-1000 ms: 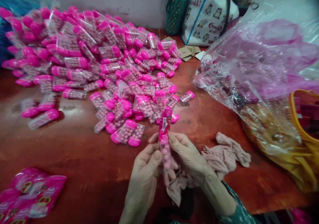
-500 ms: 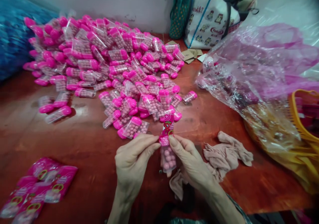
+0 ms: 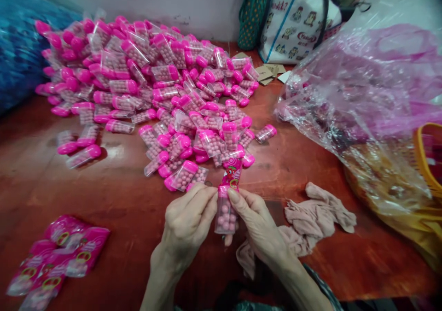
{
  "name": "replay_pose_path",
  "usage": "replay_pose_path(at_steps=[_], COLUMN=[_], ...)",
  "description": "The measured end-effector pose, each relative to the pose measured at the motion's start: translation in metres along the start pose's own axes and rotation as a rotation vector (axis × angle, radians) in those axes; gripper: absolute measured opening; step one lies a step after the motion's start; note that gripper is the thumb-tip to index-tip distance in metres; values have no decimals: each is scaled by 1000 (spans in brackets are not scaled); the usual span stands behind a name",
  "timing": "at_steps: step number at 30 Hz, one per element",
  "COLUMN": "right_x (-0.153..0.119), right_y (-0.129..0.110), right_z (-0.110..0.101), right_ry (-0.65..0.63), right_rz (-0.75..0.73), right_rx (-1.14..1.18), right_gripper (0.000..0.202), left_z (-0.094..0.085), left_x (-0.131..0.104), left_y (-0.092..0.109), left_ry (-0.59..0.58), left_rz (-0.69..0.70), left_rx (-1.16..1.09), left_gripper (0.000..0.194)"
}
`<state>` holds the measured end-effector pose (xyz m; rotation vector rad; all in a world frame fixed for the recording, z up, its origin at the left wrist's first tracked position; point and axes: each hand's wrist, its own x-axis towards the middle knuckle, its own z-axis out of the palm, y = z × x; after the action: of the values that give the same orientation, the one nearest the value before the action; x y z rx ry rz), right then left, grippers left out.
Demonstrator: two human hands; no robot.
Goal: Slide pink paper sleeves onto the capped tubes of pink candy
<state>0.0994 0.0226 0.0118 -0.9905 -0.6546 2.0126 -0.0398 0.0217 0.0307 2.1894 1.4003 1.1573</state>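
Observation:
Between my two hands is a small clear candy container [image 3: 225, 222] with pink balls inside, its lower end toward me. A printed pink wrapper [image 3: 231, 172] with a strawberry figure sits at its far end. My left hand [image 3: 188, 225] is closed, thumb and fingertips pinching at the left edge where wrapper and container meet. Closed on the right side, my right hand [image 3: 262, 230] has its thumb pressed on top, its other fingers partly hidden behind. Just beyond lies a big pile of pink-capped candy containers [image 3: 181, 175].
Several pink wrapped packs [image 3: 83, 251] lie at the lower left. A beige cloth [image 3: 319, 216] rests right of my hands. Clear and pink plastic bags [image 3: 366, 103], a yellow basket [image 3: 421, 159] and a white printed bag [image 3: 297, 25] stand right. A blue bag [image 3: 20, 48] is far left.
The candy container has shifted slightly left and shows more of its front face. The wrapper now leans to the right. Both hands keep their hold, and the whole view has shifted a little.

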Motion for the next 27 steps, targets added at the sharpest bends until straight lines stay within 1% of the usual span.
replay_pose_path(at_steps=[3, 5, 7, 8, 9, 10, 12, 14, 15, 16, 20, 21, 22, 25, 27], right_x=[-1, -5, -13, -17, -21, -25, -31, -35, -35, -35, -30, -29, -28, -27, -28], right_y=[1, 2, 3, 3, 4, 4, 5, 7, 7, 8, 10, 11, 12, 19, 24], right_z=[0, 2, 4, 4, 4, 5, 4, 4, 4, 5, 8, 9, 9, 8, 6], right_ry=[-7, -44, -84, -69, -15, 75, 287, 428, 455, 456, 385, 381, 388, 405, 399], right_rz=[13, 19, 60, 94, 119, 131, 119, 95, 93, 97, 97, 89, 73, 19, -17], right_rx=[26, 65, 63, 30, -27, -104, -257, -355, -370, -364, -206, -174, -160, -216, -310], right_gripper=[28, 28, 32, 33, 34, 35, 37, 41, 44, 47, 44, 44, 44, 42, 39], left_z=[-2, 0, 2, 3, 4, 4, 5, 4, 3, 3, 5, 5, 6, 5, 3], left_x=[-1, -2, -3, -4, -4, -5, -5, -5, -5, -6, -14, -16, -18, -19, -17], left_y=[-2, -3, -3, -3, -2, -1, 1, 4, 6, 7, 11, 11, 10, 3, -1], left_ry=[-49, -72, -106, -125, -140, -151, -156, -157, -160, -169, -213, -202, -161, 48, 150], left_rz=[-37, -57, -74, -80, -80, -74, -50, -30, -28, -31, -91, -121, -167, -359, -479], left_rx=[-25, -31, -24, -15, -3, 10, 46, 88, 103, 104, -15, -43, -66, -201, -322], left_gripper=[12, 12, 12, 13, 15, 17, 21, 23, 24, 25, 23, 21, 18, 14, 11])
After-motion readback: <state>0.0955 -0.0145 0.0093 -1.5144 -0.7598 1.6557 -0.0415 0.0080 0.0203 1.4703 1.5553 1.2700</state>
